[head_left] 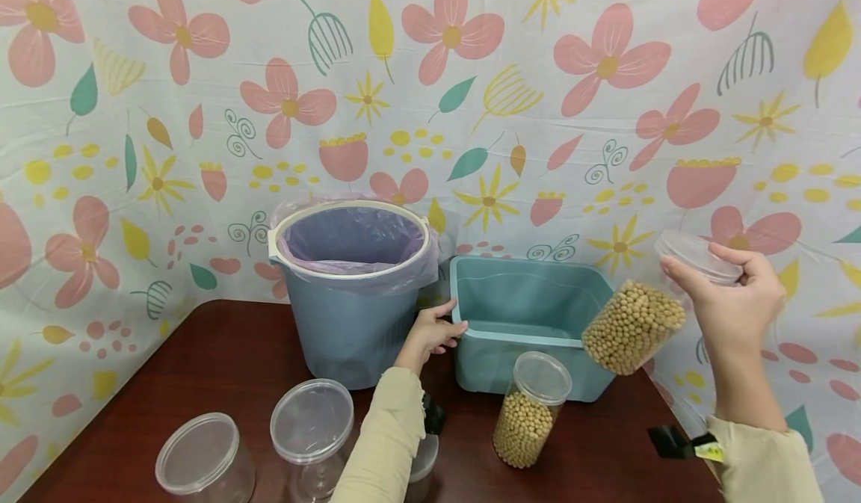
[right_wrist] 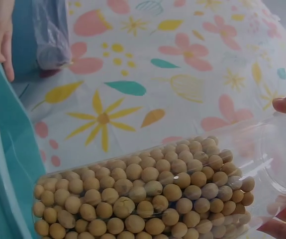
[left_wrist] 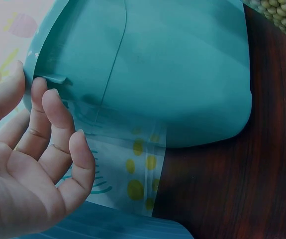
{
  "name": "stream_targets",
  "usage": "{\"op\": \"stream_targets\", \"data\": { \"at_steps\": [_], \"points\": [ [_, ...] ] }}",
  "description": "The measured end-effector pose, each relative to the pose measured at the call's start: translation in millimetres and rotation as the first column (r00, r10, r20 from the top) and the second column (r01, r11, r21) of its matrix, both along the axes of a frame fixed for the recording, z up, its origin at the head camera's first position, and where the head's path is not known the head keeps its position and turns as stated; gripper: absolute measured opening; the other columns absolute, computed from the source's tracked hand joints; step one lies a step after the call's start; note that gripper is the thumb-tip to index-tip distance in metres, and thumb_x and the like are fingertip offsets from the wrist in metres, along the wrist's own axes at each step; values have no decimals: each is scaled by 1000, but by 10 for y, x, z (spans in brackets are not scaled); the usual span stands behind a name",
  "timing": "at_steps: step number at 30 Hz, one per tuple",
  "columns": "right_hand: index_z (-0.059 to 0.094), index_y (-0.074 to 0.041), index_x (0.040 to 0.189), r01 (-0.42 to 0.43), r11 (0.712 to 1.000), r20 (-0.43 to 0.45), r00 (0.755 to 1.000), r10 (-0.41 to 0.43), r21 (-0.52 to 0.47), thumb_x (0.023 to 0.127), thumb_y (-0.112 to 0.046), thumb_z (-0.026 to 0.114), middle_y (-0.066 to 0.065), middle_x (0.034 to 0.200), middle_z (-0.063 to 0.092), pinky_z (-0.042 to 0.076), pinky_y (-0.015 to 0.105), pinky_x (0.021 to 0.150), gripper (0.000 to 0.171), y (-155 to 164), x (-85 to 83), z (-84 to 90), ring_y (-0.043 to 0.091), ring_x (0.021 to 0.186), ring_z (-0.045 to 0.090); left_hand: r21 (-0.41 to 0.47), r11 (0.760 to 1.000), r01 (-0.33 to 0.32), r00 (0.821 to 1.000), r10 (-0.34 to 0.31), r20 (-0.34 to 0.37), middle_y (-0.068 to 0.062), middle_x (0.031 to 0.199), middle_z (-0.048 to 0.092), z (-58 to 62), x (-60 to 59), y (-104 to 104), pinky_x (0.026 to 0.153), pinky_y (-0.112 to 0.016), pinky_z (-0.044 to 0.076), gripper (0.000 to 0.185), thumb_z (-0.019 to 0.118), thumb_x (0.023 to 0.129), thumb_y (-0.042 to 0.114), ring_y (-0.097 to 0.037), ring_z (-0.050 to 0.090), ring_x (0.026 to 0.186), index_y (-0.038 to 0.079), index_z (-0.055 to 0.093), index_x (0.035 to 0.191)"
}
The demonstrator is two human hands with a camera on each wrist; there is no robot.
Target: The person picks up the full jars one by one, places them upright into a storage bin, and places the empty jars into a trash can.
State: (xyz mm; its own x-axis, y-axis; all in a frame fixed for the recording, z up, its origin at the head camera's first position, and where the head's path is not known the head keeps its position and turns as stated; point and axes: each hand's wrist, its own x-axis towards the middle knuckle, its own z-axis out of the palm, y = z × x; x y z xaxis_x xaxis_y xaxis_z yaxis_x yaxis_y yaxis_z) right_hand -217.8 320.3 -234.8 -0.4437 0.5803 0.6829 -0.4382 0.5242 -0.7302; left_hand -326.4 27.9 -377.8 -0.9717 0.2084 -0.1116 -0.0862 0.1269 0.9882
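My right hand (head_left: 736, 301) grips a clear lidded jar (head_left: 634, 327) by its lid end, fingers and thumb around the lid. The jar is tilted in the air at the right end of a teal plastic bin (head_left: 525, 361), and round beige beans (right_wrist: 147, 194) fill its lower part. My left hand (head_left: 433, 335) pinches the bin's left rim, its thumb and fingers at the edge in the left wrist view. A second jar of beans (head_left: 528, 424) stands upright on the table before the bin.
A blue-grey bucket (head_left: 350, 323) with a pinkish plastic liner stands left of the bin. Clear lidded jars (head_left: 202, 454) sit at the front left, one partly behind my left sleeve (head_left: 386, 432). A flowered cloth (head_left: 444, 114) hangs behind the dark wooden table (head_left: 229, 353).
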Motion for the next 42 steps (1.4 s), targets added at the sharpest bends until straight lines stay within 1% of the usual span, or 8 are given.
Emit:
{"op": "stream_targets", "data": {
  "at_steps": [3, 8, 12, 18, 23, 29, 37, 42],
  "points": [
    [66, -4, 98, 26, 999, -30, 999, -25, 27, 58, -5, 82, -3, 73, 47, 31, 12, 42, 43, -30, -62, 60, 2, 40, 36, 0, 1000, -1, 1000, 1, -2, -3, 74, 61, -3, -7, -6, 48, -25, 39, 60, 67, 81, 19, -14, 54, 57, 22, 42, 135],
    [66, -4, 95, 38, 999, -115, 993, -33, 36, 58, -7, 82, -7, 74, 46, 33, 12, 49, 40, -115, -172, 141, -4, 45, 38, -1, 1000, -4, 1000, 4, -5, -4, 75, 61, -1, -11, -6, 48, -25, 39, 58, 67, 82, 19, -14, 54, 57, 24, 43, 134],
    [65, 1, 88, 34, 999, -221, 975, -25, 39, 54, -7, 82, -11, 75, 46, 30, 15, 59, 39, -249, -233, 205, -4, 60, 40, 1, 1000, -10, 1000, 10, -3, -4, 74, 61, 0, -7, -3, 46, -23, 39, 57, 67, 81, 19, -15, 54, 56, 24, 44, 133],
    [63, 10, 86, 84, 995, -336, 940, -59, 60, 52, -11, 83, -16, 71, 42, 25, 16, 59, 45, -406, -316, 185, -4, 63, 31, 9, 1000, -8, 1000, 8, -2, -4, 74, 61, 2, -7, -6, 46, -23, 39, 57, 67, 81, 19, -14, 54, 56, 25, 44, 133],
    [61, 12, 91, 34, 997, -314, 949, -12, 63, 54, -6, 82, -14, 78, 43, 30, 15, 63, 46, -461, -412, 27, -2, 73, 38, 14, 1000, -8, 1000, 9, -3, -4, 75, 62, 2, -7, -5, 47, -24, 39, 58, 68, 81, 20, -14, 54, 56, 25, 44, 133],
    [60, 16, 92, 49, 985, -279, 960, -1, 167, 52, 3, 82, -16, 82, 42, 30, 13, 66, 47, -477, -561, -253, -3, 78, 37, 13, 1000, -4, 1000, 4, -10, -4, 78, 63, -31, -13, 1, 50, -26, 41, 57, 67, 81, 20, -17, 56, 59, 24, 44, 133],
    [63, 6, 100, 25, 958, -177, 984, 27, 285, 52, -6, 86, -21, 87, 41, 34, 8, 55, 54, -213, -887, -735, -4, 71, 37, 5, 1000, -10, 999, 10, -39, -4, 75, 62, -8, 2, 10, 47, -25, 40, 57, 67, 82, 18, -15, 56, 57, 21, 43, 134],
    [64, 7, 100, 25, 947, -154, 988, 26, 321, 50, -4, 86, 8, 82, 52, 31, 11, 60, 56, -140, -935, -903, -7, 68, 34, 3, 1000, -9, 999, 9, -51, -3, 74, 63, 2, 4, 5, 48, -25, 41, 59, 67, 81, 19, -14, 57, 56, 18, 42, 135]
  ]
}}
